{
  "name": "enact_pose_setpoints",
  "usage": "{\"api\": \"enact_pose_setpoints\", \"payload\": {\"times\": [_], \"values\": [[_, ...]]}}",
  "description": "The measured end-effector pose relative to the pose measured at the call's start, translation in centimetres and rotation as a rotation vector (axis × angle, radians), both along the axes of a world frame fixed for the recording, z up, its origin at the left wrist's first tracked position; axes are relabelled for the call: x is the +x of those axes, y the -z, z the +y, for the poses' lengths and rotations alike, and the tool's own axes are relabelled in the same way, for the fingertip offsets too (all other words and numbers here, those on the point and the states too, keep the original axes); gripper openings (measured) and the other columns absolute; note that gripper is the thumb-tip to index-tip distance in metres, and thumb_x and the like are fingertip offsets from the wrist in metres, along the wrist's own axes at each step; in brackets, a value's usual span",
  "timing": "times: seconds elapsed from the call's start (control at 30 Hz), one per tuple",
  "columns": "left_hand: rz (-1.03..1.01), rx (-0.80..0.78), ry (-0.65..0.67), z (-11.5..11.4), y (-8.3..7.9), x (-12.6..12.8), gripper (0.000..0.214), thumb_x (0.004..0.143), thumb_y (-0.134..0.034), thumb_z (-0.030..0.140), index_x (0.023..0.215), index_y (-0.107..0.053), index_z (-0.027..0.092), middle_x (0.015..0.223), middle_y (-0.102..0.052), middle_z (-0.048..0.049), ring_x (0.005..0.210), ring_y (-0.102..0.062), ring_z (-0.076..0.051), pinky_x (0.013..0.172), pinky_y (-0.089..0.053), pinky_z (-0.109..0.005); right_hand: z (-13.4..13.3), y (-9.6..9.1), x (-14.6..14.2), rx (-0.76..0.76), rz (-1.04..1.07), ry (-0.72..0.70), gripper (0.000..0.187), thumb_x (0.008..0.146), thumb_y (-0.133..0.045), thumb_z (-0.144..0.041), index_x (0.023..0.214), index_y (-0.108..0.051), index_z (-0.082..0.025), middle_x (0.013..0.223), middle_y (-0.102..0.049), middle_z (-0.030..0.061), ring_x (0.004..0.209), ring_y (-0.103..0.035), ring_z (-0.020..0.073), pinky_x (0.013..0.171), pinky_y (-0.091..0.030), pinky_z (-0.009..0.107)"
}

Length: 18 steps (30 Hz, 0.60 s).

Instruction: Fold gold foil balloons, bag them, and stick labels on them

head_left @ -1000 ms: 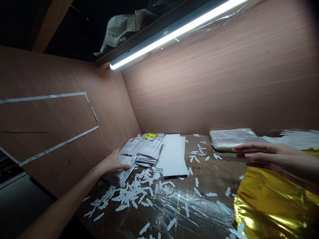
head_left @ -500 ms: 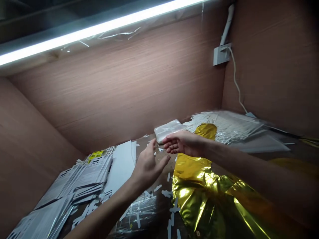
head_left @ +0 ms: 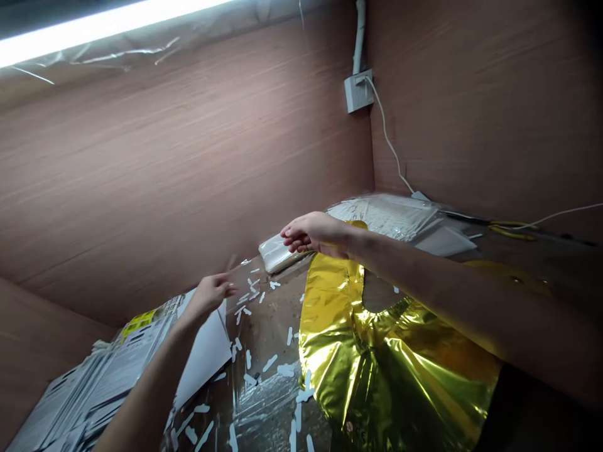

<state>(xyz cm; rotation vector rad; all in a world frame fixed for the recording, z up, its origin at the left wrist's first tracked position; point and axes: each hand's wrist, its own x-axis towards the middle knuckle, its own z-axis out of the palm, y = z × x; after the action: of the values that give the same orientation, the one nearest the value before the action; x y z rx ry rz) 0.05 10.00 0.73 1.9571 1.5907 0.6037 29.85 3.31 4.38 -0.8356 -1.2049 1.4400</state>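
My left hand (head_left: pixel 211 294) reaches to the far edge of some plain white sheets (head_left: pixel 207 351). Its fingers are bent together and slightly blurred; whether they pinch a sheet is hidden. A small stack of clear plastic bags (head_left: pixel 279 254) lies against the back wall. Over its right side is my right hand (head_left: pixel 316 233), with fingers curled inward; anything thin between them cannot be made out. Below my right forearm spreads a shiny gold foil piece (head_left: pixel 339 339), gathered in folds around an opening.
Printed packets (head_left: pixel 113 376) are piled at the left. Several white paper-like strips (head_left: pixel 270 363) litter the brown tabletop (head_left: pixel 268 320). Behind my right arm are a heap of white sticks in clear plastic (head_left: pixel 391 213) and yellow-handled pliers (head_left: pixel 513 229). A cable (head_left: pixel 389 135) hangs from a wall socket (head_left: pixel 358 91).
My left hand has moved left, away from the bag stack and over to the white sheets, its fingers drawing together. My right hand stays by the bags. The view has swung right.
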Motion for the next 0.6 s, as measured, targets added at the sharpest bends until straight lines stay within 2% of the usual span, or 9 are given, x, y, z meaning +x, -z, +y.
{"api": "enact_pose_setpoints", "payload": {"times": [0.07,0.13,0.2,0.27,0.4,0.47,0.5,0.57,0.6], "values": [[0.108,0.082,-0.052,0.3,-0.1,-0.5,0.078,0.085,-0.065,0.037,0.151,-0.044,0.002,0.157,-0.045,-0.0261,0.149,-0.035,-0.049,0.117,-0.035,-0.061,-0.5,-0.7,0.0,0.029,-0.038,0.011,0.009,0.087,-0.068,-0.007,0.08,-0.071,-0.011,0.076,-0.072,0.0069,0.062,-0.065,0.0109,0.055,-0.054,0.018],[0.258,0.168,-0.064,-0.9,0.4,0.0,0.093,0.087,-0.062,0.044,0.161,-0.025,0.003,0.17,-0.016,-0.0237,0.156,-0.002,-0.049,0.121,-0.011,-0.071,-1.1,-1.2,-0.4,0.056,-0.098,0.003,0.012,0.086,-0.066,-0.004,0.078,-0.072,-0.011,0.075,-0.072,0.007,0.059,-0.065,0.0113,0.053,-0.054,0.019],[0.461,0.252,-0.059,-3.0,1.4,1.2,0.104,0.09,-0.053,0.062,0.164,-0.014,0.001,0.17,0.002,-0.0244,0.155,0.012,-0.049,0.116,0.002,-0.078,-1.6,-1.6,-0.8,0.105,-0.188,0.001,0.014,0.084,-0.064,-0.002,0.078,-0.073,-0.011,0.075,-0.072,0.006,0.058,-0.064,0.0106,0.053,-0.053,0.019],[0.649,0.309,-0.008,-5.5,2.6,2.8,0.112,0.09,-0.041,0.078,0.162,-0.018,-0.004,0.169,0.008,-0.0281,0.154,0.016,-0.05,0.115,0.001,-0.079,-1.8,-1.6,-1.2,0.164,-0.272,0.017,0.014,0.082,-0.064,-0.001,0.079,-0.073,-0.011,0.077,-0.072,0.0057,0.059,-0.064,0.0098,0.053,-0.052,0.017],[0.78,0.363,0.268,-7.7,4.1,5.1,0.088,0.096,-0.031,0.074,0.143,-0.06,0.005,0.171,-0.011,-0.0226,0.157,0.008,-0.047,0.119,0.0,-0.075,-1.4,-1.0,-1.5,0.209,-0.371,0.033,0.01,0.081,-0.067,-0.006,0.085,-0.074,-0.012,0.082,-0.075,0.0064,0.063,-0.067,0.0104,0.055,-0.052,0.017],[0.741,0.361,0.253,-6.4,4.0,5.1,0.071,0.101,-0.032,0.064,0.135,-0.068,0.014,0.167,-0.03,-0.0187,0.157,-0.01,-0.046,0.118,-0.007,-0.077,-1.2,-0.8,-1.4,0.224,-0.398,0.033,0.011,0.082,-0.067,-0.008,0.088,-0.074,-0.013,0.085,-0.075,0.0061,0.066,-0.068,0.0111,0.057,-0.053,0.018],[0.695,0.309,0.182,-5.3,3.8,4.8,0.065,0.102,-0.032,0.059,0.133,-0.069,0.016,0.161,-0.043,-0.0192,0.154,-0.022,-0.047,0.116,-0.013,-0.077,-1.2,-0.7,-1.4,0.232,-0.402,0.039,0.012,0.082,-0.067,-0.008,0.089,-0.074,-0.013,0.085,-0.075,0.006,0.066,-0.068,0.0113,0.057,-0.053,0.018],[0.653,0.343,0.035,-2.8,3.3,3.8,0.072,0.102,-0.031,0.057,0.142,-0.06,0.006,0.152,-0.049,-0.0296,0.148,-0.032,-0.054,0.11,-0.019,-0.082,-1.3,-0.8,-1.4,0.249,-0.407,0.032,0.012,0.082,-0.066,-0.008,0.089,-0.074,-0.013,0.084,-0.075,0.0059,0.066,-0.068,0.0115,0.057,-0.053,0.018],[0.512,0.358,0.073,-1.6,3.0,3.2,0.073,0.101,-0.034,0.06,0.147,-0.055,0.007,0.153,-0.05,-0.0267,0.147,-0.037,-0.05,0.114,-0.025,-0.073,-1.5,-0.9,-1.4,0.262,-0.414,0.011,0.012,0.082,-0.065,-0.008,0.089,-0.074,-0.013,0.084,-0.075,0.006,0.066,-0.068,0.0115,0.058,-0.052,0.018]]}}
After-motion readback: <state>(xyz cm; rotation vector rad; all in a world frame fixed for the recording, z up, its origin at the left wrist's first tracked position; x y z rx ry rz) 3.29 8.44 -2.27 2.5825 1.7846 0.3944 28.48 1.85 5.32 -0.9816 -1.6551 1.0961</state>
